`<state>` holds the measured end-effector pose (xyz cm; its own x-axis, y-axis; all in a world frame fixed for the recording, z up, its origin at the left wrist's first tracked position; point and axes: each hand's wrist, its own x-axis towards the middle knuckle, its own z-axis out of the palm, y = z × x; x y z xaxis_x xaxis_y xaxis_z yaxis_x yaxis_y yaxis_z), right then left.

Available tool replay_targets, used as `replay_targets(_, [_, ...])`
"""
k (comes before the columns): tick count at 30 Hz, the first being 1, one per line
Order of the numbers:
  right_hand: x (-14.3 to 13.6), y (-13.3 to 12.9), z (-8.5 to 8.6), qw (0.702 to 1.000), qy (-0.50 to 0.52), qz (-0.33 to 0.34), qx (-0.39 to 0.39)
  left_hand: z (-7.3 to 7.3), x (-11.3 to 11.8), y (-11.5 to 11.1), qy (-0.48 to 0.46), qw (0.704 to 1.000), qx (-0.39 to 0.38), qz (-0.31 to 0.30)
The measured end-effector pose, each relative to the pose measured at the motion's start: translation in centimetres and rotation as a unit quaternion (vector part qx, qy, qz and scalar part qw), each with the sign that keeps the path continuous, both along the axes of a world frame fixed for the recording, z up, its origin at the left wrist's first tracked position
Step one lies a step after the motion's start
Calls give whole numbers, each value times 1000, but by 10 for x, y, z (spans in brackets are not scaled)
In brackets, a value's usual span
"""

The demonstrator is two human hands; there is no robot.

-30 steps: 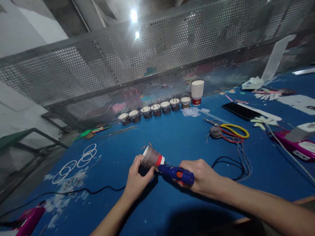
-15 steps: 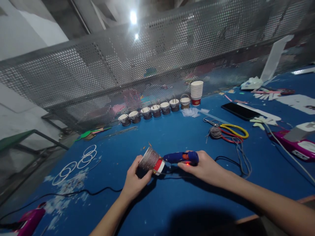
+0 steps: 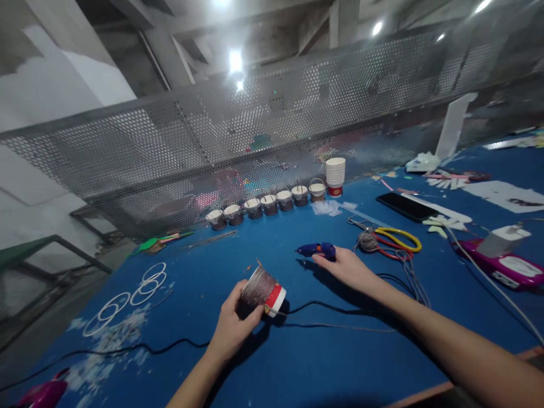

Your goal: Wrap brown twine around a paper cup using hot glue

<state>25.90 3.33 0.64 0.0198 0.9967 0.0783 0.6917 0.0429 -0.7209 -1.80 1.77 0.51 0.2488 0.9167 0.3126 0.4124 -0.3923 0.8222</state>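
Observation:
My left hand (image 3: 238,318) grips a paper cup (image 3: 262,290) that lies tilted, its upper part wound with grey-brown cord and its red and white base facing right. A loose grey cord (image 3: 331,326) trails from the cup to the right. In my right hand (image 3: 346,268) is a dark blue glue gun (image 3: 317,250), its nozzle pointing left, apart from the cup and above the blue table (image 3: 323,362). A ball of grey cord (image 3: 368,240) lies to the right, beside scissors with red and yellow handles (image 3: 402,238).
Several wrapped cups (image 3: 269,205) line the back edge beside stacked paper cups (image 3: 335,175). White rings (image 3: 106,313) lie left. A phone (image 3: 406,206) and a magenta power strip (image 3: 505,263) are right. A black cable (image 3: 148,347) crosses the table. Perforated metal panel (image 3: 238,136) stands behind.
My right hand has drawn the glue gun away from the cup, up and to the right. The cup stays in my left hand. The camera view has tilted upward.

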Motion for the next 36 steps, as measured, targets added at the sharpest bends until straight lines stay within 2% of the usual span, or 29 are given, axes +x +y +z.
replay_targets(3, [1,12,-12,992,-123,-38,12,-2,0,0,14,1000,-4,8])
replay_targets(7, [8,17,-16,989,-142,-38,15,2,1,-2,11,999,-7,29])
replay_targets(9, [14,13,-9,990,-116,-64,49,5,1,-2,4,999,-2,48])
replay_targets(12, [14,-3,9,974,0,-106,199,4,0,-2,3,997,15,73])
replay_targets(14, [2,-17,20,959,82,-53,268,1,-1,-1,15,996,35,86])
replay_targets(16, [-20,-29,25,964,130,44,229,-1,-1,-1,35,993,65,97])
replay_targets(18, [-47,-35,22,970,167,97,145,-3,-1,-1,58,988,106,101])
replay_targets(20, [-74,-34,14,969,207,118,56,-2,0,-2,77,980,149,105])
replay_targets(23, [-99,-28,1,938,298,158,-74,0,-1,-2,99,967,201,123])
replay_targets(25, [-106,-25,-4,919,336,167,-123,2,-1,-3,109,961,216,134])
replay_targets(27, [-106,-25,-5,920,334,158,-130,3,0,-3,115,959,219,137])
replay_targets(30, [-102,-29,-5,953,258,136,-83,2,2,-5,122,965,199,120])
replay_targets(32, [-98,-33,-7,976,180,125,10,1,4,-5,125,969,182,112])
replay_targets(34, [-94,-36,-10,980,107,125,109,-1,6,-5,125,972,165,110])
replay_targets(36, [-90,-37,-13,974,55,134,176,-2,7,-5,123,975,149,107])
